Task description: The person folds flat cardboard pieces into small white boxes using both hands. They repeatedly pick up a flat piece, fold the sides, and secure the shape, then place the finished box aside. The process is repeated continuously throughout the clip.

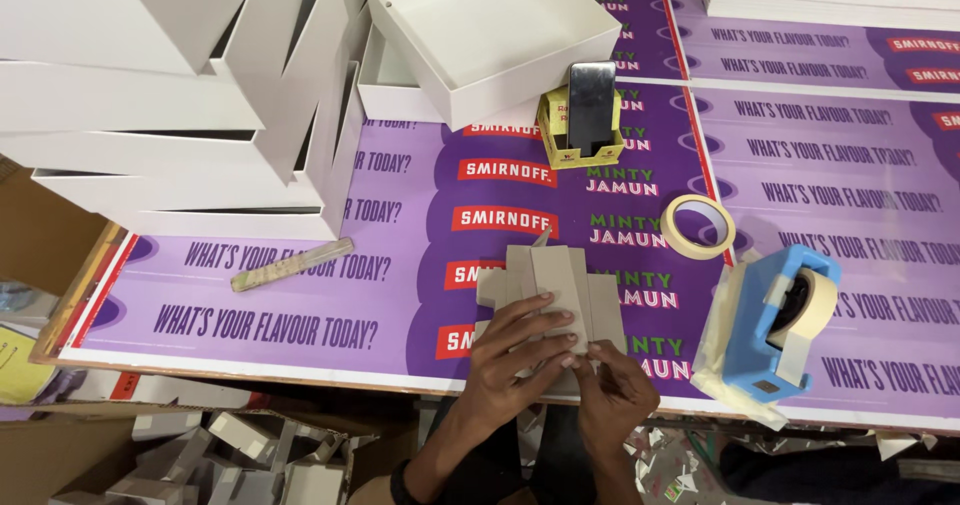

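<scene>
Both hands work at the front edge of the table (300, 350), which is covered with purple printed sheets. The left hand (520, 350) lies flat on a grey card blank (555, 290), fingers spread and pressing it down. The right hand (615, 385) sits just beside it, fingers curled and pinched at the blank's near right corner; whether they hold a bit of tape or only the card edge cannot be told. The 2 hands are touching or nearly so.

The blank lies flat near the middle of the front edge, cross-shaped with its flaps unfolded, so by the look of it the forming has barely begun: no walls stand up and no tape shows on it.

To its right, a blue tape dispenser (770, 325) stands at the front edge, and a loose tape roll (698, 227) lies further back. A phone (591, 105) stands in a small yellow box (580, 150) behind the blank. At the back and left corner, finished white boxes (180, 95) are stacked, and an open white tray (490, 35) leans there. A flat strip (292, 264) lies on the left. Card scraps (230, 445) lie below the table.
</scene>
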